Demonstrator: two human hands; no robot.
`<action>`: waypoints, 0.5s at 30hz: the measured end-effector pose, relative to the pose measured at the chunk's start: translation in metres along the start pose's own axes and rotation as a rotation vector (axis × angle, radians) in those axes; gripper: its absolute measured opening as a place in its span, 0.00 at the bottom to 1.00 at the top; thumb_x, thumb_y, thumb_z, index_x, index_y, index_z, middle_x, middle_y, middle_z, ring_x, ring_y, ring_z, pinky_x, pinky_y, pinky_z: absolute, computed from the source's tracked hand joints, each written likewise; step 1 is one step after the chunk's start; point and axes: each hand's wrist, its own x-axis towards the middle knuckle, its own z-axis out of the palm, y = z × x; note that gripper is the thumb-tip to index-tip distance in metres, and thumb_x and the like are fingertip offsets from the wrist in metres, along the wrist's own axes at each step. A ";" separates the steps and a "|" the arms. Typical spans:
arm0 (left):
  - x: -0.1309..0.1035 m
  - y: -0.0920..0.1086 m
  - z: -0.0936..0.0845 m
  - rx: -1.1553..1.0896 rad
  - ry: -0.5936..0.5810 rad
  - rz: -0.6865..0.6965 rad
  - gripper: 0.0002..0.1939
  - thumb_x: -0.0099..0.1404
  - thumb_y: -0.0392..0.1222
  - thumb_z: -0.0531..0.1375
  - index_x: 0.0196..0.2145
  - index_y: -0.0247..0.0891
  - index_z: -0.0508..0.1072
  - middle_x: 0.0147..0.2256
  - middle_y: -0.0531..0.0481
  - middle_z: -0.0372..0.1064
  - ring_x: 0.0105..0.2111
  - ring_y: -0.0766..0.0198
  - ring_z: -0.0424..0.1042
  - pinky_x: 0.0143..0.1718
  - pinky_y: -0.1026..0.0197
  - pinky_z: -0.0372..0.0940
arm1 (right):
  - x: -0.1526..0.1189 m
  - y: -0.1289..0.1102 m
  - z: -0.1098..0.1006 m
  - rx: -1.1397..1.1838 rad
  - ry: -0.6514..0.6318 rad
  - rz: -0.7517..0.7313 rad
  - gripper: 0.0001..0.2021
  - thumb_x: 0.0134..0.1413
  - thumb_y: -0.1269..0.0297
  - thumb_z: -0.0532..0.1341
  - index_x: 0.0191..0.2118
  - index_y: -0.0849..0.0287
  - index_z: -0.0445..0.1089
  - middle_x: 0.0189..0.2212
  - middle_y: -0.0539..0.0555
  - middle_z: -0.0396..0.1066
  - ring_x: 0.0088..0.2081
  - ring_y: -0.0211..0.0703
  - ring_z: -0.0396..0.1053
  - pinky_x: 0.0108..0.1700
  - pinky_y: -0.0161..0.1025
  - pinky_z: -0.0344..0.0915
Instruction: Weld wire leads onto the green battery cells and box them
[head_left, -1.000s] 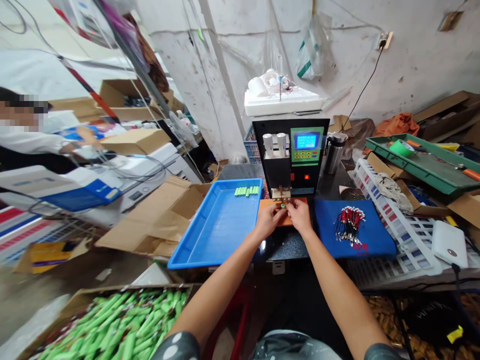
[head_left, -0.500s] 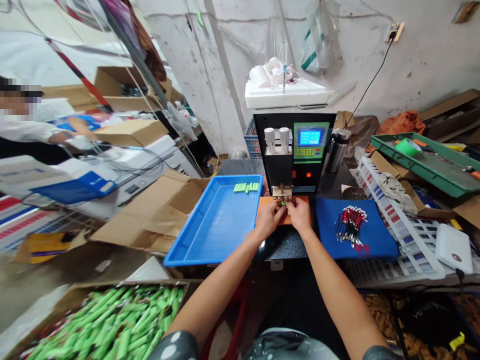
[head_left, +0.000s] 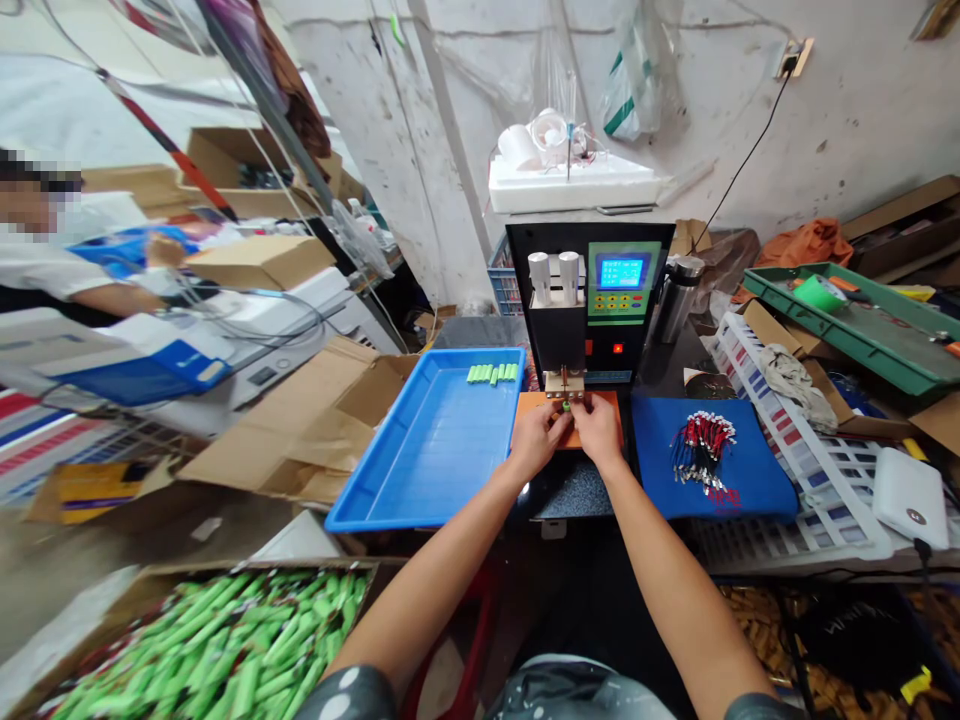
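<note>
Under the electrodes of a black spot welder (head_left: 556,340) with a lit blue screen, both my hands meet at one small green battery cell (head_left: 567,407). My left hand (head_left: 537,440) grips it from the left, thumb and fingers closed. From the other side my right hand (head_left: 598,428) pinches at the same cell; whether a wire or tab is also between its fingers is hidden. Beneath the hands lies an orange pad (head_left: 531,402). Several green cells stand in a row (head_left: 492,374) inside the blue tray (head_left: 420,440) to the left.
A bundle of red and black wire leads (head_left: 703,447) lies on a blue cloth (head_left: 757,480) at right. At lower left is a carton of green battery packs (head_left: 225,650). A white power bank (head_left: 909,500) sits far right. Another person (head_left: 60,265) works at far left.
My hands keep almost the same place and grip at the welder. The other person's arm at far left has shifted, and the whole view has moved very slightly.
</note>
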 end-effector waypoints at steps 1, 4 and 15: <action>0.000 0.000 0.000 0.007 -0.002 0.001 0.13 0.66 0.46 0.58 0.43 0.37 0.76 0.27 0.51 0.70 0.26 0.64 0.64 0.29 0.65 0.54 | 0.000 0.000 0.000 -0.002 0.001 -0.001 0.14 0.52 0.50 0.59 0.29 0.57 0.69 0.26 0.54 0.72 0.30 0.46 0.69 0.30 0.36 0.60; 0.000 0.000 0.000 0.018 -0.004 -0.006 0.14 0.66 0.46 0.58 0.44 0.38 0.76 0.28 0.50 0.71 0.26 0.64 0.65 0.30 0.64 0.55 | -0.001 -0.003 -0.001 -0.012 0.000 0.002 0.14 0.52 0.51 0.59 0.29 0.57 0.70 0.26 0.54 0.73 0.30 0.46 0.69 0.31 0.37 0.61; 0.000 0.003 -0.001 0.065 -0.026 -0.022 0.13 0.67 0.46 0.57 0.43 0.37 0.76 0.29 0.50 0.70 0.27 0.65 0.65 0.30 0.65 0.56 | -0.003 -0.012 -0.001 -0.056 0.009 0.008 0.12 0.54 0.56 0.59 0.31 0.59 0.71 0.30 0.54 0.76 0.31 0.45 0.72 0.33 0.36 0.63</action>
